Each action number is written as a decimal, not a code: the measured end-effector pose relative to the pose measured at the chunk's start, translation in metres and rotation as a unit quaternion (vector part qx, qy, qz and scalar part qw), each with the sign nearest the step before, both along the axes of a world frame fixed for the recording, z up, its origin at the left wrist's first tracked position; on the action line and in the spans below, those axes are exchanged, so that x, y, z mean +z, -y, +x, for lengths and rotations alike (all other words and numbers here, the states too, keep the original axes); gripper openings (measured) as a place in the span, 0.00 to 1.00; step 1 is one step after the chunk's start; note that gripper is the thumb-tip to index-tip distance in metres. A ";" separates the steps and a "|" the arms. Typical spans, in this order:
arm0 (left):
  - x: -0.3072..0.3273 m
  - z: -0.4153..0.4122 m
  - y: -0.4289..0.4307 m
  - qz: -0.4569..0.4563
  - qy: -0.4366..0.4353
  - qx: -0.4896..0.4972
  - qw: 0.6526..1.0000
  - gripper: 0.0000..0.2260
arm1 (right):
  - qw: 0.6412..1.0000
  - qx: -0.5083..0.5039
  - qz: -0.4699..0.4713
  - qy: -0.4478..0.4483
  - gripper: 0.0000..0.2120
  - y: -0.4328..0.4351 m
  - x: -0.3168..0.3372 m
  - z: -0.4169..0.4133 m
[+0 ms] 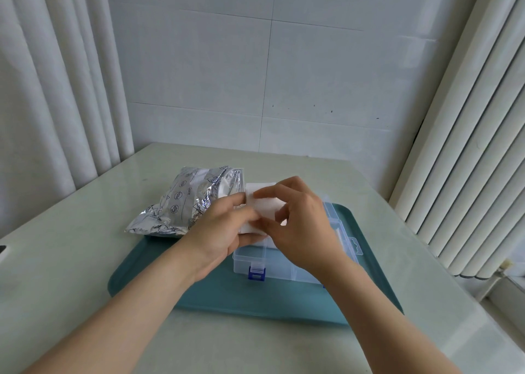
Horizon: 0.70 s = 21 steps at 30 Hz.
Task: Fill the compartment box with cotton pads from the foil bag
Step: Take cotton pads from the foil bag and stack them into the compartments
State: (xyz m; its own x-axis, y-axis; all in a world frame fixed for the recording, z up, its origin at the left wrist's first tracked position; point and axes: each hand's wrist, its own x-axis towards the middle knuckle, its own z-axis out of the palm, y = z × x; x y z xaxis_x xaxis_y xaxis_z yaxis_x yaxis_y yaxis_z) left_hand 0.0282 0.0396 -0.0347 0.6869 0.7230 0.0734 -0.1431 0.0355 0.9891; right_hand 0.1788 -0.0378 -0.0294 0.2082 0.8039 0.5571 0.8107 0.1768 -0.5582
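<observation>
Both hands are busy with one thing: a white stack of cotton pads (265, 203), held in the air just above the compartment box (272, 265), over its back part. The left hand (224, 226) grips the stack from the left side, with the fingers curled under it and the thumb on top. The right hand (301, 226) pinches the right side between thumb and fingertips, the other fingers bent above. The box is of clear plastic with a blue latch (256, 273) on its front wall, and it stands on a teal tray (227, 297). The foil bag (184, 200) lies to the left, its open mouth turned toward the box, partly on the tray and partly on the table (85, 260). Something white shows inside the mouth, so I judge that there are more pads in it.

The step in hand seems to be to square the stack and lower it into a compartment. To do it well, I would press the pads together from both sides — they look soft and light, and a loose grip may let the middle ones slide out. The stack should go down flat and straight, in line with the compartment walls, and the fingers should release only when the bottom pad rests on the floor. Which compartment is free I cannot tell — the hands hide the inside of the box.
</observation>
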 end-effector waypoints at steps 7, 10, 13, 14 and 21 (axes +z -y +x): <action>0.001 -0.001 0.002 0.018 -0.013 0.020 1.000 0.15 | 1.000 -0.021 0.018 -0.003 0.24 0.006 0.005 0.007; 0.003 -0.003 0.005 0.038 -0.015 0.005 0.999 0.14 | 0.998 -0.049 0.026 -0.034 0.11 0.002 0.006 0.011; 0.003 -0.004 0.006 0.056 -0.022 -0.033 0.998 0.16 | 0.995 -0.043 0.026 -0.088 0.03 0.001 0.009 0.015; 0.003 -0.003 0.007 0.057 -0.024 -0.036 0.997 0.17 | 0.991 -0.029 0.029 -0.126 0.03 0.001 0.009 0.016; -0.005 0.001 -0.003 -0.018 0.006 0.071 0.997 0.11 | 0.941 0.036 0.061 -0.331 0.11 0.006 0.016 0.020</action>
State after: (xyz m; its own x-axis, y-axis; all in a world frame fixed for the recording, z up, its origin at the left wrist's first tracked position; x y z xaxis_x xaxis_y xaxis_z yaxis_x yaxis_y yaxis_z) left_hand 0.0289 0.0422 -0.0393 0.5770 0.8150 0.0529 -0.1603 0.0494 0.9858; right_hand 0.1987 -0.0434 -0.0135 0.4892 0.7676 0.4140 0.2762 0.3139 -0.9084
